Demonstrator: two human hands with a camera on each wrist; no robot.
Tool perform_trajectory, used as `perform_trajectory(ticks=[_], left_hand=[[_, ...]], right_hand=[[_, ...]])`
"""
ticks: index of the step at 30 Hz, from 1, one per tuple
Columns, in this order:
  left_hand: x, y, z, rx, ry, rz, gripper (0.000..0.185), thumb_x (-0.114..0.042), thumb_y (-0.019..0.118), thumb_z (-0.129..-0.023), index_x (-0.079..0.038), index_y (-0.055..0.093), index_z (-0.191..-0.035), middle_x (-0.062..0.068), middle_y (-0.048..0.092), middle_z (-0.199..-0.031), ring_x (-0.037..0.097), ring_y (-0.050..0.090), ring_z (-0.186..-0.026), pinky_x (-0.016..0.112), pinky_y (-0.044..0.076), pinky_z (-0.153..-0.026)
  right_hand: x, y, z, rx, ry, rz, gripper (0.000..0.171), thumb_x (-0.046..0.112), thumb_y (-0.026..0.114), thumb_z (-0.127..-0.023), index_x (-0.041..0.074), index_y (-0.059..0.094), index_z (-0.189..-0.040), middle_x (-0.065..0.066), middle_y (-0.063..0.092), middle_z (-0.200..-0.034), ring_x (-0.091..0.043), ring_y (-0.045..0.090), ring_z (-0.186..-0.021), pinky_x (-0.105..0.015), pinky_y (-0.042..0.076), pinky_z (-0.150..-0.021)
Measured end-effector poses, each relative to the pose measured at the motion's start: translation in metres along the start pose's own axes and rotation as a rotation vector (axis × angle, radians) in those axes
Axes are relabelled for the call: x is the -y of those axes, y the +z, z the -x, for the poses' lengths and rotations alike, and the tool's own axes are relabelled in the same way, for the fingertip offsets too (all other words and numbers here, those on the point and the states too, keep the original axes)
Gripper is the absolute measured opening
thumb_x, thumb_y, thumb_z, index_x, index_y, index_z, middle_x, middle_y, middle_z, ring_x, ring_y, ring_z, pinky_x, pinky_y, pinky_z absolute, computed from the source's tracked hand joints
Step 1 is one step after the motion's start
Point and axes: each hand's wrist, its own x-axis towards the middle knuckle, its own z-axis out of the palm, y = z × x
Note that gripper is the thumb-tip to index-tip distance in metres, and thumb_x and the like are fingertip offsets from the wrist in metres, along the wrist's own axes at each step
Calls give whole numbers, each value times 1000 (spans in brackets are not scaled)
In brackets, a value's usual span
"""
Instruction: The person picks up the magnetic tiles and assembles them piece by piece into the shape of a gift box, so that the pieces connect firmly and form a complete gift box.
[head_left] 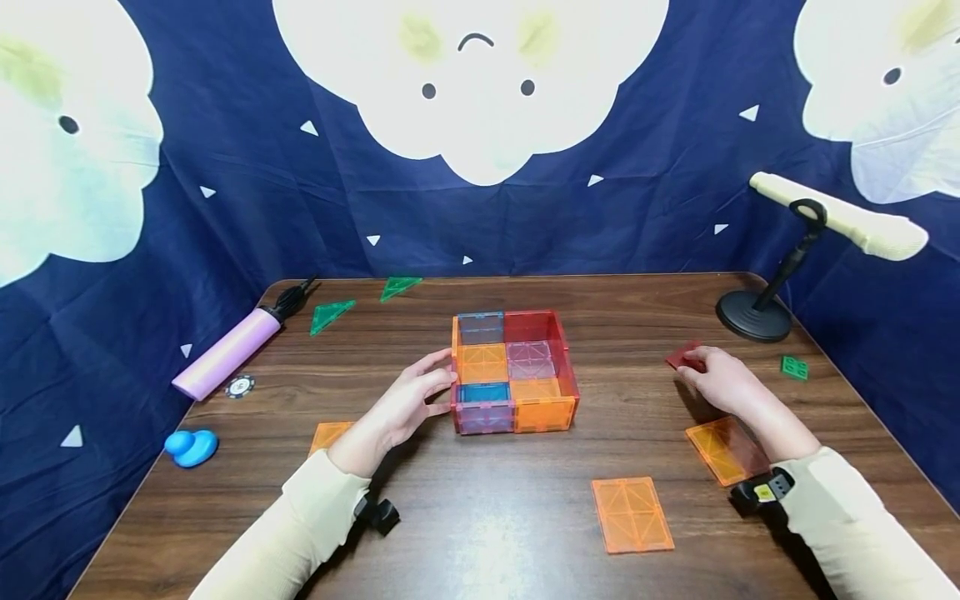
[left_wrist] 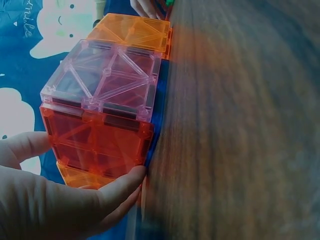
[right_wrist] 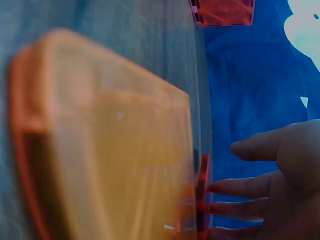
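Observation:
An open box of see-through magnetic tiles (head_left: 546,414), in orange, blue, purple and red, stands mid-table. My left hand (head_left: 412,393) touches its left side with spread fingers; in the left wrist view, fingertips lie at the edges of a red wall tile (left_wrist: 95,142) beside a purple one (left_wrist: 110,80). To the right, my right hand (head_left: 722,379) has its fingertips on a loose red tile (head_left: 681,353). In the right wrist view the thumb is apart from that tile (right_wrist: 202,200). Under the right forearm lies a stack of tiles, orange and reddish (head_left: 723,450).
A single orange tile (head_left: 632,515) lies front right, another (head_left: 327,435) beside the left forearm. Two green triangle tiles (head_left: 332,316) lie at the back left. Around the edges are a purple hand pump (head_left: 228,354), poker chip (head_left: 240,386), blue duck (head_left: 191,447), black stand (head_left: 756,315) and green brick (head_left: 794,367).

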Motion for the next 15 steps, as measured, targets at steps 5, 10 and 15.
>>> perform_trajectory(ticks=[5, 10, 15], left_hand=[[-2, -1, 0, -12, 1, -1, 65, -10, 52, -101, -4, 25, -160, 24, 36, -157, 39, 36, -142, 61, 32, -113], [-1, -2, 1, -8, 9, -4, 65, -11, 51, -102, -4, 24, -160, 25, 38, -156, 39, 36, -142, 60, 32, -112], [2, 1, 2, 10, 11, 0, 64, -11, 50, -103, -5, 24, -161, 25, 36, -157, 39, 36, -142, 59, 32, -113]], right_hand=[[10, 12, 1, -26, -155, 26, 49, 16, 64, -98, -16, 53, -134, -44, 41, -142, -60, 40, -129, -69, 33, -105], [27, 22, 1, -49, -272, 1, 45, 12, 73, -92, -9, 61, -130, -39, 49, -139, -58, 44, -126, -69, 35, -103], [28, 25, -2, -97, -244, -4, 54, 19, 81, -86, -7, 61, -129, -37, 53, -134, -58, 46, -121, -69, 37, -100]])
